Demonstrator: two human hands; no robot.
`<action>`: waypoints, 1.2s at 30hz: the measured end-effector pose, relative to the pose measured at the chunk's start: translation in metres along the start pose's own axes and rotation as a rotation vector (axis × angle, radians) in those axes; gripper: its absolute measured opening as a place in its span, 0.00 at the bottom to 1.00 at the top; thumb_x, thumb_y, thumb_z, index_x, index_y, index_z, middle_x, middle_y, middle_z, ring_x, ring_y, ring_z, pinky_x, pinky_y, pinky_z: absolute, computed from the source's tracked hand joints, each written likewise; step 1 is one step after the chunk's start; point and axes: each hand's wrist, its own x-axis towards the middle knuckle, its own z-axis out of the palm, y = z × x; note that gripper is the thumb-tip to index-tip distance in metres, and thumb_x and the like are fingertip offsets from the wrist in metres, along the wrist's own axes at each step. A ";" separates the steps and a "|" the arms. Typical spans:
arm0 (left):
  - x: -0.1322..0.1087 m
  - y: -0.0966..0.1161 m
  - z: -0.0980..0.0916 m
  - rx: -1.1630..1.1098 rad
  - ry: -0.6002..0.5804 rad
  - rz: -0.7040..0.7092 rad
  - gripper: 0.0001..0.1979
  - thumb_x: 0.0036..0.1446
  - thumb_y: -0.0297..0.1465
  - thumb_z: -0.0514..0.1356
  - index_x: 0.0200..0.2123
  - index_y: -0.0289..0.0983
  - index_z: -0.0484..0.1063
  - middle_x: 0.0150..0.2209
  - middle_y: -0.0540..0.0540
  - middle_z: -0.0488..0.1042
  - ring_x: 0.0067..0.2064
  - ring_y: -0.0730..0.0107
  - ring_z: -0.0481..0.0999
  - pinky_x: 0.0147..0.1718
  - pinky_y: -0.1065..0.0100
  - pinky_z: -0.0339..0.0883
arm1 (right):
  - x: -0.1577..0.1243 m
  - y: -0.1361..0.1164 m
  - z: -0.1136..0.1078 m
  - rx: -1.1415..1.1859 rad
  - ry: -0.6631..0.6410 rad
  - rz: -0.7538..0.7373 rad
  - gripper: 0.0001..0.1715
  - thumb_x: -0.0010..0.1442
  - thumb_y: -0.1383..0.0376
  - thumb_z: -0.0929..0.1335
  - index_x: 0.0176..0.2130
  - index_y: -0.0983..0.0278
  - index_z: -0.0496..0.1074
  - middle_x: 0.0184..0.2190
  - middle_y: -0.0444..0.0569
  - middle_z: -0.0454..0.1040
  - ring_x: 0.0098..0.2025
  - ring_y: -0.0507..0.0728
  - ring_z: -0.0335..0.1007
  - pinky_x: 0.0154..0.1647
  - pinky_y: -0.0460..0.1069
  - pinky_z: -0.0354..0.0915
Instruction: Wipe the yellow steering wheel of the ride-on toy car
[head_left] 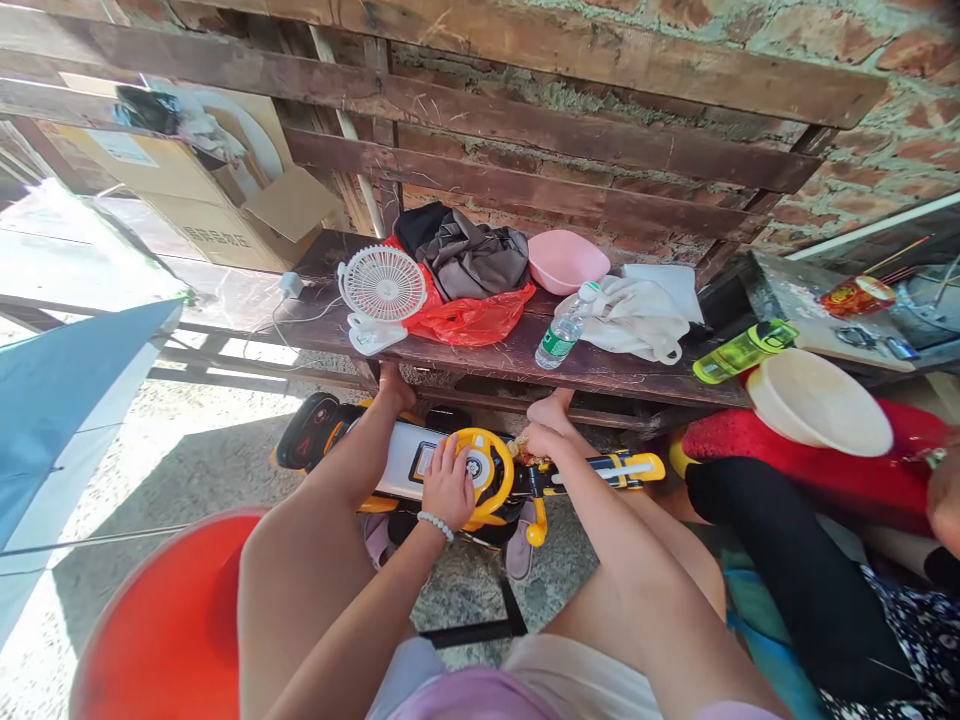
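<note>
A toy ride-on car in white, yellow and black lies across in front of my knees, under a wooden bench. My left hand, with a bead bracelet at the wrist, rests fingers curled on the car's yellow steering wheel. My right hand is closed in a pinch on something small at the steering column, just right of the wheel; I cannot make it out. My bare feet press against the bench's lower rail.
The dark wooden bench carries a small white fan, a red plastic bag, dark clothes, a pink bowl, a water bottle and white cloth. A red stool stands at lower left. Another person's dark-clad leg is at right.
</note>
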 end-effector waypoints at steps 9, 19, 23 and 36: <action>0.001 0.001 -0.002 0.003 -0.004 -0.012 0.26 0.66 0.30 0.55 0.65 0.33 0.73 0.74 0.35 0.63 0.76 0.41 0.59 0.71 0.42 0.60 | -0.053 0.020 -0.013 -0.249 -0.155 -0.134 0.03 0.59 0.67 0.75 0.32 0.60 0.82 0.28 0.42 0.78 0.37 0.55 0.76 0.39 0.46 0.64; 0.002 -0.001 -0.001 -0.013 0.001 -0.018 0.26 0.66 0.30 0.54 0.65 0.33 0.73 0.74 0.34 0.63 0.76 0.40 0.59 0.70 0.42 0.62 | -0.117 0.051 -0.021 -0.414 0.212 0.098 0.16 0.71 0.59 0.67 0.51 0.55 0.83 0.53 0.52 0.72 0.42 0.55 0.75 0.43 0.47 0.64; 0.002 -0.001 -0.001 -0.015 0.009 -0.018 0.26 0.66 0.30 0.54 0.65 0.34 0.73 0.74 0.34 0.64 0.76 0.40 0.60 0.70 0.41 0.61 | -0.124 0.025 0.020 -0.362 0.271 -0.042 0.15 0.70 0.63 0.69 0.52 0.53 0.82 0.55 0.51 0.70 0.50 0.56 0.74 0.49 0.46 0.64; 0.003 0.000 0.000 -0.026 0.016 -0.030 0.26 0.66 0.31 0.54 0.65 0.34 0.73 0.74 0.34 0.64 0.76 0.42 0.59 0.70 0.44 0.62 | -0.129 0.074 -0.011 -0.309 0.513 0.301 0.19 0.72 0.61 0.67 0.59 0.58 0.79 0.56 0.57 0.68 0.45 0.58 0.74 0.45 0.50 0.67</action>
